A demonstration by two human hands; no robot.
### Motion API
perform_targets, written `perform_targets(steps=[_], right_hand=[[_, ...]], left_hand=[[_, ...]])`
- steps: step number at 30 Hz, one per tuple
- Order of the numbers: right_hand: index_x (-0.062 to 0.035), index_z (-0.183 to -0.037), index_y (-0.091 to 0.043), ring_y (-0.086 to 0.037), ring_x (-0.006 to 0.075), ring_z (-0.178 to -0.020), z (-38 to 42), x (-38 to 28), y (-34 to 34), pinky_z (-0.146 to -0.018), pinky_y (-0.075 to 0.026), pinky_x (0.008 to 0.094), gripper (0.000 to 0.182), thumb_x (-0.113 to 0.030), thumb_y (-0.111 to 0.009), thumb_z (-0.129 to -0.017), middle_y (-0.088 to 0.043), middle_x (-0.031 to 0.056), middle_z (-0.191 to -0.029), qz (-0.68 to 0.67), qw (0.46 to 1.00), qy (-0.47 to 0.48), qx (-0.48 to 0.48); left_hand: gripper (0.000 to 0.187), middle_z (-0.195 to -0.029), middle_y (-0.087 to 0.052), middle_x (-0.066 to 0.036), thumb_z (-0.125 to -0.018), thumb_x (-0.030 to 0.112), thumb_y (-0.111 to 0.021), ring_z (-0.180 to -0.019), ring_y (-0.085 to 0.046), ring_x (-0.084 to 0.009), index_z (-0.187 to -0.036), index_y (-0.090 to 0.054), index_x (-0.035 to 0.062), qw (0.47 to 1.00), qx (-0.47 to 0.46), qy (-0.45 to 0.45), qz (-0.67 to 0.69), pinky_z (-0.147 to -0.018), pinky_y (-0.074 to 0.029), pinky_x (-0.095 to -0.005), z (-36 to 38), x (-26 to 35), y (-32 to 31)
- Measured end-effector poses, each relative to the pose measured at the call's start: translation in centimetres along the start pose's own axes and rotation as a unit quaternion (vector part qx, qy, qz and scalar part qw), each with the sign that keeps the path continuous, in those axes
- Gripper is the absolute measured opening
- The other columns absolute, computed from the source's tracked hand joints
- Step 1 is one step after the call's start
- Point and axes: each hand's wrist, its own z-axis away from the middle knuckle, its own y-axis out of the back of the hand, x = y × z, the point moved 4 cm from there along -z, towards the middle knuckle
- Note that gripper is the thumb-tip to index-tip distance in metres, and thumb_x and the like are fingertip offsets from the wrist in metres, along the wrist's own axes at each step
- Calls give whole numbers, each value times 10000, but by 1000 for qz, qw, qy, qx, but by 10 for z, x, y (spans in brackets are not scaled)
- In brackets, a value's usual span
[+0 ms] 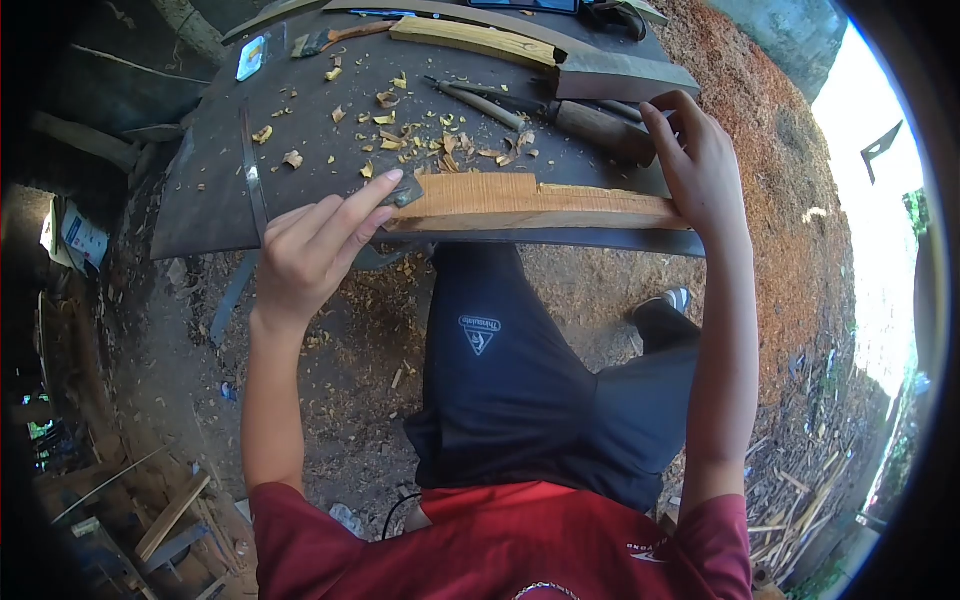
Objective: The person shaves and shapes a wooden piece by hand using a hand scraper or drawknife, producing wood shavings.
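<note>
Wood plank (540, 203), pale and long, is seen lying along the near edge of the dark workbench (200, 215) at the centre of the frame. Its left end is pressed by the extended fingers of the left hand (315, 250), which are spread flat rather than closed around it. Its right end is steadied by the right hand (700, 165), fingers loosely open on top. Wood chips (420, 135) are scattered just above, near a chisel (480, 103).

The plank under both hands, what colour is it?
Light orange-tan, with fine grain lines, on the plank; the head view shows it.
</note>
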Motion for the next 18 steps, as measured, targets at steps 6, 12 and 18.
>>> perform_targets(steps=[6, 12, 18], right_hand=[[-33, -1100, -697, -691, 349, -880, 0, -1, 0, -855, -511, 459, 370, -386, -606, -1039, -709, 173, -860, -16, 1000, -5, 8], [-44, -1072, -708, -686, 377, -888, 0, -1, 0, -863, -506, 481, 349, -378, -614, -1031, -706, 175, -840, -25, 1000, -8, 10], [-47, -1067, -710, -685, 371, -883, 1, -2, 0, -863, -504, 480, 345, -377, -617, -1031, -707, 173, -840, -19, 1000, 0, 20]], left_hand=[[376, -816, -722, -85, -906, 47, -773, -576, -591, -184, -1281, -743, 47, 998, -50, -31, -4, -551, -472, -331, -4, -3, 10], [474, -681, -534, -15, -862, 65, -806, -524, -499, -148, -1328, -733, 105, 999, -5, -50, 8, -501, -417, -347, 2, -5, 5], [492, -680, -547, -15, -846, 38, -811, -526, -508, -147, -1328, -732, 100, 998, 12, -53, 25, -504, -422, -342, 2, -6, 5]])
